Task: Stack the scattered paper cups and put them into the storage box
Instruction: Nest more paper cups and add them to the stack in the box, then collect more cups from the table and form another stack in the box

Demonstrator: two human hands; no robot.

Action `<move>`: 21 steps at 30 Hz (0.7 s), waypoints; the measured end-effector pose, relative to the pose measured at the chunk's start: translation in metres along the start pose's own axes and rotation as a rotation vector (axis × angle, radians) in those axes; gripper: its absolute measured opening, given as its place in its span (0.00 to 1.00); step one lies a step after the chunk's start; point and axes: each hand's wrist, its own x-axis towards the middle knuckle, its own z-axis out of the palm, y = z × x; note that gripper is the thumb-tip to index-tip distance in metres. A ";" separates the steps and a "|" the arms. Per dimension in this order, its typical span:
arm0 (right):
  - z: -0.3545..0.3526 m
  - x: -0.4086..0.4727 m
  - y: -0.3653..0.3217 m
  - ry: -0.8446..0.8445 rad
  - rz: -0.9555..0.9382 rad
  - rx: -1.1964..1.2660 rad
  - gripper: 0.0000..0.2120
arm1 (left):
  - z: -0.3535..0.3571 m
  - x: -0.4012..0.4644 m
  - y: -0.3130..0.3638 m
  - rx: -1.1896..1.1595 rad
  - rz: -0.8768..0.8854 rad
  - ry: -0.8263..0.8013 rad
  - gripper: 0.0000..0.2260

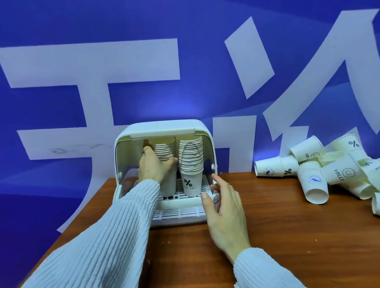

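A white storage box point(161, 127) stands open at the table's far edge, with its slatted tray point(180, 213) pulled forward. Two tall stacks of paper cups stand inside. My left hand point(154, 166) reaches into the box and grips the left stack point(164, 150). The right stack point(191, 165) with a "%" mark stands free beside it. My right hand point(225, 207) rests against the tray's front right corner, fingers curled on its clear edge. Several loose paper cups point(336, 173) lie in a heap at the right.
The brown wooden table point(280, 240) ends just behind the box and at a slanted left edge. A blue banner point(172, 50) with large white characters rises close behind.
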 end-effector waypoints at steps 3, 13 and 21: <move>0.001 0.000 0.000 0.000 -0.001 -0.002 0.24 | -0.001 -0.002 -0.009 -0.010 -0.012 -0.064 0.39; -0.006 -0.006 -0.005 -0.014 -0.021 -0.021 0.22 | -0.010 -0.083 0.008 -0.021 0.260 0.173 0.27; -0.033 -0.018 -0.003 0.054 -0.031 -0.118 0.13 | 0.023 -0.164 0.023 -0.084 0.493 -0.019 0.18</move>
